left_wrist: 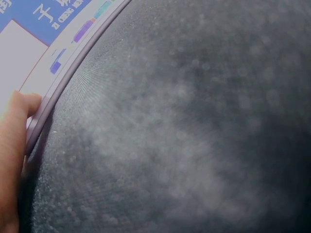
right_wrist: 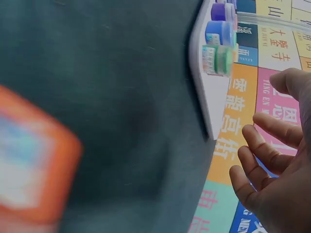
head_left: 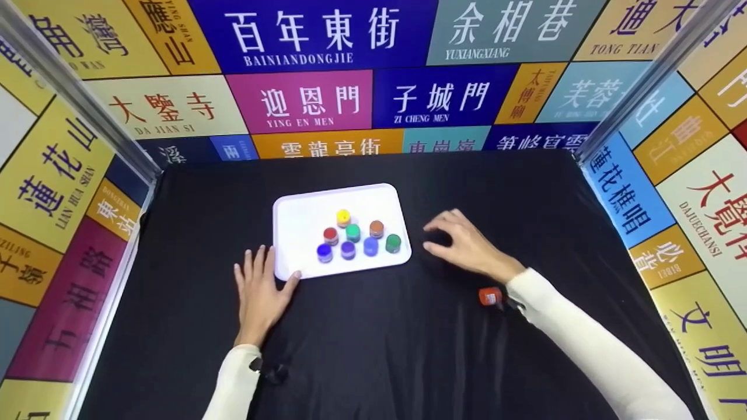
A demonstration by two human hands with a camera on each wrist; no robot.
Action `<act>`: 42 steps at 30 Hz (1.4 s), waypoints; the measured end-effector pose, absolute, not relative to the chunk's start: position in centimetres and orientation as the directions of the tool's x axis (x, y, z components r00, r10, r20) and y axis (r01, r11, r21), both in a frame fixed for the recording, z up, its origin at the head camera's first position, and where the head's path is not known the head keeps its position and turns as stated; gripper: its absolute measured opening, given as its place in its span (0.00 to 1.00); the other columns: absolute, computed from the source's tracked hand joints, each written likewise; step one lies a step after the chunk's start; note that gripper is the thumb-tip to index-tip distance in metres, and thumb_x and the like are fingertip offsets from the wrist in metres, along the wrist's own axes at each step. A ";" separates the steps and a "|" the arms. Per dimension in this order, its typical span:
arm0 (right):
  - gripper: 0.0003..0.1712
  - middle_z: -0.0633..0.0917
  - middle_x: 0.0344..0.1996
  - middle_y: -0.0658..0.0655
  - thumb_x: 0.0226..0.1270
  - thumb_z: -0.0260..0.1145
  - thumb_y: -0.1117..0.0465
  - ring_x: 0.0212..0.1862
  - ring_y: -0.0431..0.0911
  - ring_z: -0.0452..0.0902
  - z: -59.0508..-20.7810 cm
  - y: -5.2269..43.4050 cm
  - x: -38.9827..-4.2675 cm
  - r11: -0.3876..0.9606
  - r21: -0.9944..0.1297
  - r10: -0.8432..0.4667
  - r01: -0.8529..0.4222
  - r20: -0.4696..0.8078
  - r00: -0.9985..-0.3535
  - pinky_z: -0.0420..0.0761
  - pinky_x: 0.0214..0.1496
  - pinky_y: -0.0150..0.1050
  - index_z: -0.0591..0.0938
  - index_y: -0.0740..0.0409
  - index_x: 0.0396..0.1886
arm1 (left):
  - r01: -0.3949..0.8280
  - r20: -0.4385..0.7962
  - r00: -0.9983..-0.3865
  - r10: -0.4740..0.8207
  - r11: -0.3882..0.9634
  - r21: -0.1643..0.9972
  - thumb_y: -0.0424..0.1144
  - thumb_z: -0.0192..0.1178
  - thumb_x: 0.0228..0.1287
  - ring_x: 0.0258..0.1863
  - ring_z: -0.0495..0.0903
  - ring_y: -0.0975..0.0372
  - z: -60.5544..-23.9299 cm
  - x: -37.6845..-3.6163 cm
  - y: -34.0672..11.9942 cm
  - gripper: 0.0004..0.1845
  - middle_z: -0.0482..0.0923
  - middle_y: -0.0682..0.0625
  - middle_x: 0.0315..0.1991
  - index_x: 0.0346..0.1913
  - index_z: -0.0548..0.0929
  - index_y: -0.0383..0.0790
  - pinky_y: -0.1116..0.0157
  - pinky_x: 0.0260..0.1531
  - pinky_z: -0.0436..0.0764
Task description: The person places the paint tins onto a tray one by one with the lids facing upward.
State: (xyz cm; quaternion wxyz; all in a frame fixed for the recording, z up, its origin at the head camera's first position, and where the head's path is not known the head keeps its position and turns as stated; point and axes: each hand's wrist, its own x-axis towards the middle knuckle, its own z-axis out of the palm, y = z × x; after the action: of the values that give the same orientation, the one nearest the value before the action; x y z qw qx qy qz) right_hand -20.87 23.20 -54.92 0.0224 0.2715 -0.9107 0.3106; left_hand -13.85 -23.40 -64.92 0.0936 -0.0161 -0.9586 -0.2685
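Note:
A white tray (head_left: 303,210) lies on black cloth and carries several small jars with coloured lids, among them a yellow one (head_left: 344,217), a blue one (head_left: 324,252) and a green one (head_left: 393,242). My left hand (head_left: 262,286) rests flat on the cloth at the tray's front left corner, and its thumb (left_wrist: 14,141) touches the tray rim (left_wrist: 63,82). My right hand (head_left: 452,242) hovers just right of the tray with relaxed fingers (right_wrist: 262,145) that hold nothing. An orange-lidded jar (head_left: 490,296) lies on the cloth beside my right forearm, and it shows as the blurred orange jar (right_wrist: 29,160) in the right wrist view.
Walls covered in coloured sign panels (head_left: 303,99) enclose the cloth (head_left: 379,350) on three sides, with metal posts (head_left: 76,87) at the back corners. The green jar (right_wrist: 218,59) and a blue jar (right_wrist: 219,33) stand near the tray's right edge (right_wrist: 204,97).

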 end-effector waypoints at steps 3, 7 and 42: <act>0.22 0.88 0.55 0.57 0.70 0.79 0.54 0.60 0.55 0.78 -55.7 24.6 -19.2 0.640 -0.558 -0.486 -0.528 0.238 -0.841 0.79 0.65 0.54 0.90 0.62 0.57 | 0.086 0.191 -0.982 -0.014 0.859 0.505 0.63 0.65 0.76 0.88 0.46 0.37 -64.7 -13.9 -23.4 0.48 0.60 0.33 0.85 0.85 0.66 0.35 0.37 0.85 0.32; 0.21 0.88 0.55 0.58 0.68 0.81 0.57 0.61 0.55 0.79 -56.7 26.5 -17.2 0.615 -0.579 -0.474 -0.536 0.272 -0.838 0.77 0.66 0.50 0.90 0.62 0.57 | 0.096 0.194 -0.981 -0.004 0.861 0.499 0.63 0.65 0.76 0.88 0.46 0.37 -64.5 -14.0 -23.4 0.48 0.60 0.32 0.85 0.85 0.66 0.34 0.37 0.85 0.33; 0.25 0.90 0.53 0.56 0.57 0.87 0.66 0.58 0.55 0.80 -61.0 34.1 -8.8 0.600 -0.623 -0.385 -0.502 0.324 -0.864 0.67 0.66 0.20 0.91 0.60 0.56 | 0.083 0.180 -0.984 -0.011 0.859 0.505 0.64 0.64 0.76 0.88 0.45 0.36 -65.2 -14.0 -23.5 0.49 0.59 0.32 0.85 0.85 0.65 0.34 0.35 0.84 0.33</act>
State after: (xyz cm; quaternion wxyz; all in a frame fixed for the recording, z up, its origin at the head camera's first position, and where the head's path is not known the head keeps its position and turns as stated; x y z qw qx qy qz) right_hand -8.78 34.09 -60.96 0.0783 0.2489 -0.8910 0.3716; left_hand -13.97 -23.48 -65.17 0.0887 -0.0189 -0.9600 -0.2650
